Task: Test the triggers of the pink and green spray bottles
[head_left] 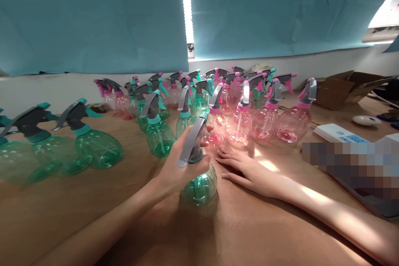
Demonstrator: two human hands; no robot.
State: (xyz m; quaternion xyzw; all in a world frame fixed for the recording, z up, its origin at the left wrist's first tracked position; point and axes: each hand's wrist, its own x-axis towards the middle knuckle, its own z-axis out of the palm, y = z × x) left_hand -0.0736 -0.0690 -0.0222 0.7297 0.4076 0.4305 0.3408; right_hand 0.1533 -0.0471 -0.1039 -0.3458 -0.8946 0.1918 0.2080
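My left hand (177,166) is wrapped round the neck of a green see-through spray bottle (199,189) with a grey sprayer head. The bottle stands upright, close to me on the brown table (149,224). To its right, my right hand (240,168) lies flat on the tabletop, fingers stretched out and holding nothing. Just beyond those fingers is a row of pink spray bottles (238,126) with pink collars. Behind my left hand stands another green spray bottle (160,137) with a teal collar.
More green spray bottles (99,147) stand at the left. Several pink and green ones crowd the back. At the right are an open cardboard box (339,87), a white power strip (339,134), a white computer mouse (366,121) and a dark flat device. Blue curtains (93,16) hang behind.
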